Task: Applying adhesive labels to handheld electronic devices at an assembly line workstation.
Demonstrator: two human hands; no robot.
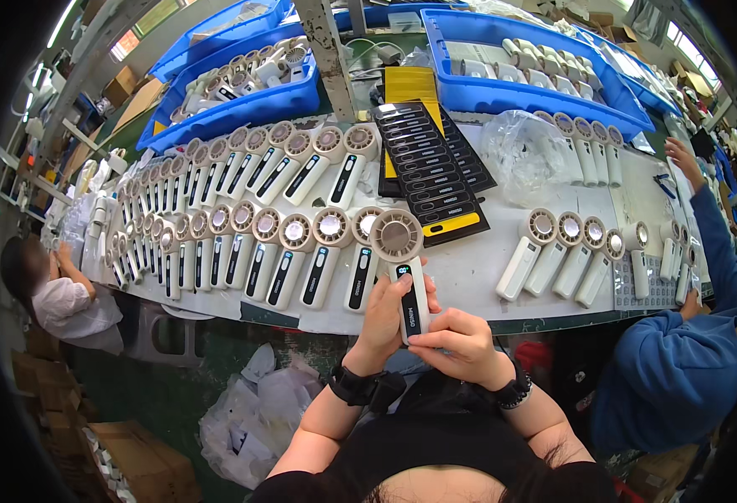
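Observation:
A white handheld fan [397, 239] with a round grille head and a dark front strip is held upright over the table's near edge. My left hand [381, 312] is closed round its handle, the thumb on the strip just below a small lit display. Pinching the lower end of the same handle is my right hand [462, 344]. Left of it, rows of similar fans [332, 243] lie on the white tabletop. Beyond it is a stack of black sheets of labels [427, 155], with one yellow strip at its near end.
More fans [536, 251] lie to the right. Blue bins [444, 80] with fans stand at the back, beside a metal post [328, 63] and a clear plastic bag [519, 155]. A blue-sleeved person [670, 369] works at right, another person [71, 293] sits at far left.

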